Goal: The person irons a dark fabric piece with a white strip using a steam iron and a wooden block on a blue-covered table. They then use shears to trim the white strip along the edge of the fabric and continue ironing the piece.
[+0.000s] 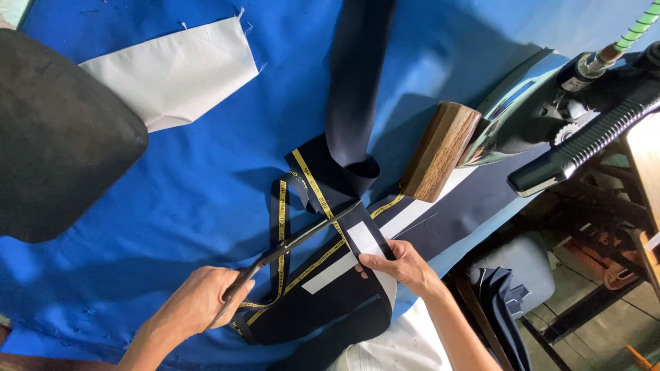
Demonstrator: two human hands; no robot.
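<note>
Dark navy fabric piece (323, 302) with white strip (357, 257) flat on blue table cover (172, 199), pinned by right hand (402, 264) fingers together, left hand (203, 299) clamped on scissors (295, 240), blades apart over fabric, yellow tape measure (280, 227) alongside, wooden block (440, 150) and iron (529, 113) beyond.

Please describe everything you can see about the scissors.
The scissors look like dark metal with long, slim blades. The left hand grips the handles, which are mostly hidden. The blades point up and right, slightly parted, over the dark navy fabric and the yellow measuring tape, with tips near the white strip held by the right hand.
</note>
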